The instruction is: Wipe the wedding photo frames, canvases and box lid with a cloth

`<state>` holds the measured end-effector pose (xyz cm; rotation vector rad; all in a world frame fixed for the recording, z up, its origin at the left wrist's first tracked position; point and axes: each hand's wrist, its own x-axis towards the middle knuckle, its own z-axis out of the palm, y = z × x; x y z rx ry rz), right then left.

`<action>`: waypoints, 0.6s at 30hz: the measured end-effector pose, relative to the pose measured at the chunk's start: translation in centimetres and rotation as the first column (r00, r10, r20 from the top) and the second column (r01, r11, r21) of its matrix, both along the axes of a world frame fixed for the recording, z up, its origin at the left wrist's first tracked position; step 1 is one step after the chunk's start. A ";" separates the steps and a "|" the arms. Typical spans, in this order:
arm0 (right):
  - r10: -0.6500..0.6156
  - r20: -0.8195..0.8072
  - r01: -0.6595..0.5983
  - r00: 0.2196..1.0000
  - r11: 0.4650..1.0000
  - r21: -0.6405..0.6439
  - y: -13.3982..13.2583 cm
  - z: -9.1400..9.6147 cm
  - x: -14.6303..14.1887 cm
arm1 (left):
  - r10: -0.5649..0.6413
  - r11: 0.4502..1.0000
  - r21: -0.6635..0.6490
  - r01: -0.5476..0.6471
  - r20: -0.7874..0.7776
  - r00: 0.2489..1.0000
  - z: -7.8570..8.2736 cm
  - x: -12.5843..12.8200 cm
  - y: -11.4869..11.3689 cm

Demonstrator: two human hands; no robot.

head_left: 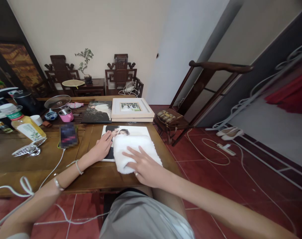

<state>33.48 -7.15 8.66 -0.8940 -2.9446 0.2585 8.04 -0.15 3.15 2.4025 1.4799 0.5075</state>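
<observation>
A folded white towel (136,149) lies on a large photo print (138,130) flat on the wooden table (96,176). My right hand (143,166) rests palm down on the towel's near edge, fingers spread, a ring on one finger. My left hand (102,146) lies flat on the print's left edge, fingers stretched out, holding it against the table. Bracelets show on my left wrist.
Behind the print lie a white framed photo (131,108) on a stack and a dark print (97,111). At left are a phone (68,135) with a white cable, a juice bottle (25,126), pink mug (66,115), small fan. A dark wooden chair (190,99) stands right of the table.
</observation>
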 end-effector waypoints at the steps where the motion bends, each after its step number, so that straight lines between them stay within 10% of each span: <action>1: -0.014 -0.011 0.014 1.000 1.000 0.009 0.7 -0.1 -0.2 | 0.003 1.000 -0.003 -0.003 0.003 1.000 0.1 0.0 0.0; 11: -0.189 -0.067 0.195 0.980 0.975 0.102 10.2 -0.7 -2.7 | 0.021 1.000 -0.013 -0.021 0.014 1.000 -0.3 -0.2 0.1; 18: -0.191 -0.045 0.195 0.980 0.974 0.112 9.8 -0.1 -4.4 | 0.083 0.993 0.063 -0.104 0.268 0.960 0.8 -0.1 0.7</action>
